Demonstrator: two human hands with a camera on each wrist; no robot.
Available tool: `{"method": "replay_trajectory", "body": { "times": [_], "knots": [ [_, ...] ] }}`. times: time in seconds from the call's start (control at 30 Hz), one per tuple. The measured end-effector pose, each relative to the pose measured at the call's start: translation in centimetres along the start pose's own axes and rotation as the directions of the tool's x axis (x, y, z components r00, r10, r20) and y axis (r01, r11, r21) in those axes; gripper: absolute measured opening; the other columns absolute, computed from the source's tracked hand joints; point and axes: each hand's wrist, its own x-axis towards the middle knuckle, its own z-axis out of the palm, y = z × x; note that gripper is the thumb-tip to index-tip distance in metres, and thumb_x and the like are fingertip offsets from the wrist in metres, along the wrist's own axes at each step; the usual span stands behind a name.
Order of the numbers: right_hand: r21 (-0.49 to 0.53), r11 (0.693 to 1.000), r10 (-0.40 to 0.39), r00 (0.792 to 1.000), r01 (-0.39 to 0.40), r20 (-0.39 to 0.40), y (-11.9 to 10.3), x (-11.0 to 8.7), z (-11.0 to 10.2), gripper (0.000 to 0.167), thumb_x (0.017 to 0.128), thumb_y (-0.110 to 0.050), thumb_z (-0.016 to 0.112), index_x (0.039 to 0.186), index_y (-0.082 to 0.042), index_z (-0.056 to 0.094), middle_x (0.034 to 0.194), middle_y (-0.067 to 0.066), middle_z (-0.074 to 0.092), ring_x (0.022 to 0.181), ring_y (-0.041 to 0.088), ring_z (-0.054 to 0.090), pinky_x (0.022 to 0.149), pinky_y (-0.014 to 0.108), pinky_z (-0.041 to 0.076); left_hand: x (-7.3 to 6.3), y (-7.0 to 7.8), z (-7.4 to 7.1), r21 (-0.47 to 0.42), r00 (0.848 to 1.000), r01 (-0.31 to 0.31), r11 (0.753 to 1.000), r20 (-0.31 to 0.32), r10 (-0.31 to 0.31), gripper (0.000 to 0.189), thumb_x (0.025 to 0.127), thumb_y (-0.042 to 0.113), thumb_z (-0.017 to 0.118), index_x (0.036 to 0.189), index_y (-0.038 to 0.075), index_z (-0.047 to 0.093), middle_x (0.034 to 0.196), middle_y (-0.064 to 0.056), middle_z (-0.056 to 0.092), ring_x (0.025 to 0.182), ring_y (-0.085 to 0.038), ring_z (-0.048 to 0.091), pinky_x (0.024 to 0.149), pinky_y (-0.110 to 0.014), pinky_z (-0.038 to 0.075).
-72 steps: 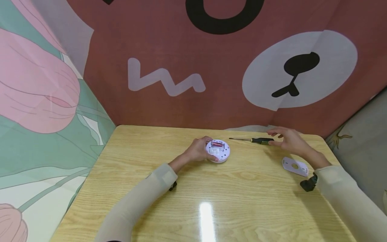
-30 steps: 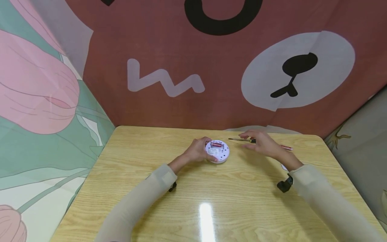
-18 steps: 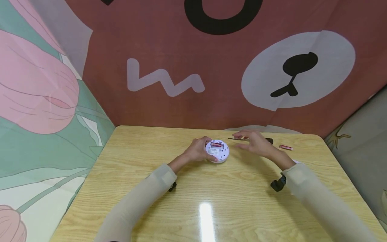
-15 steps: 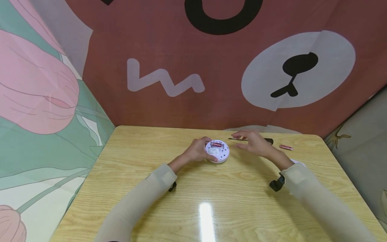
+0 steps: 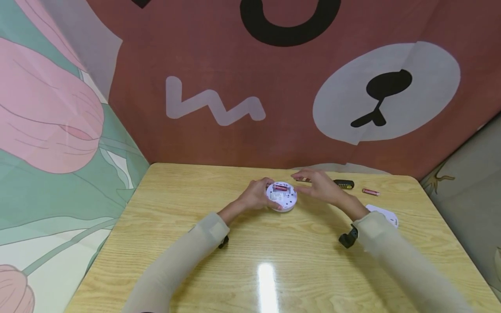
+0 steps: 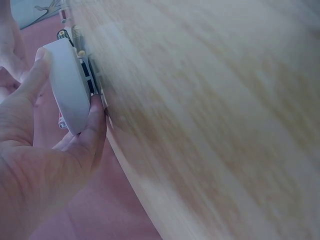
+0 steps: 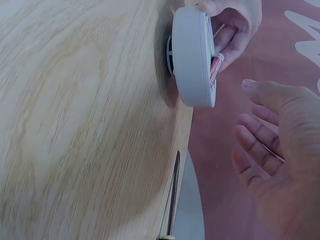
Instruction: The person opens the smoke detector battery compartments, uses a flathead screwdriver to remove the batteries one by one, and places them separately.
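A broad approach from the front is left between the left sleeve and the right sleeve, over the bare counter. The left side of the smoke detector is blocked by the left fingers, while on its right a slim gap — bounded by the right fingers — is left. Below these, low passage is obstructed by the screwdriver. Farther right, the way is crowded by a battery and a mounting plate. The rear is barred by the fabric backdrop.
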Motion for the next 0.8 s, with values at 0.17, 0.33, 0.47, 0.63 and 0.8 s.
{"method": "replay_trajectory", "body": {
  "times": [0.17,0.33,0.47,0.63,0.8],
  "knots": [
    [-0.014,1.0,0.003,1.0,-0.003,0.002,-0.3,0.5,0.6,0.038,0.091,-0.009,0.084,0.126,0.002,0.073,0.119,0.017,0.074,0.102,0.035,0.072,0.087,0.053,0.06,0.0,-0.1,0.0,0.002,1.0,0.002,1.0,0.005,-0.002,0.096,0.07,0.04,0.101,0.145,0.0,0.056,0.137,-0.014,0.068,0.122,-0.024,0.064,0.107,-0.038,0.052],
    [0.024,1.0,0.004,1.0,-0.005,0.008,-0.7,1.0,1.0,0.038,0.091,-0.008,0.083,0.126,0.002,0.073,0.119,0.018,0.074,0.103,0.036,0.071,0.087,0.055,0.06,0.1,-0.2,0.0,-0.009,1.0,0.005,1.0,0.011,-0.005,0.095,0.071,0.039,0.101,0.146,0.0,0.056,0.137,-0.015,0.068,0.121,-0.023,0.064,0.106,-0.037,0.052],
    [0.042,0.999,-0.011,1.0,0.011,0.007,-0.8,1.4,1.4,0.039,0.089,-0.007,0.085,0.125,0.004,0.073,0.116,0.019,0.074,0.101,0.034,0.07,0.087,0.053,0.06,0.0,-0.2,0.0,-0.01,1.0,0.006,1.0,0.014,-0.006,0.096,0.071,0.039,0.101,0.146,0.0,0.055,0.136,-0.015,0.068,0.119,-0.024,0.064,0.104,-0.038,0.053],
    [0.031,0.999,-0.017,1.0,0.017,0.002,-1.1,1.7,2.0,0.04,0.088,-0.008,0.086,0.124,0.004,0.073,0.114,0.018,0.075,0.099,0.03,0.07,0.085,0.049,0.06,0.0,-0.1,-0.1,0.01,1.0,0.002,1.0,0.015,-0.002,0.096,0.072,0.041,0.1,0.146,0.0,0.055,0.138,-0.015,0.067,0.121,-0.024,0.064,0.104,-0.038,0.053],
    [0.029,0.999,-0.02,1.0,0.02,-0.003,-1.2,2.0,2.6,0.039,0.089,-0.009,0.085,0.124,0.005,0.074,0.11,0.015,0.075,0.098,0.031,0.07,0.083,0.049,0.06,0.0,0.0,-0.1,0.015,1.0,-0.007,1.0,0.015,0.007,0.096,0.071,0.041,0.1,0.146,0.0,0.056,0.136,-0.015,0.068,0.119,-0.023,0.065,0.102,-0.036,0.054]
  ]
}}
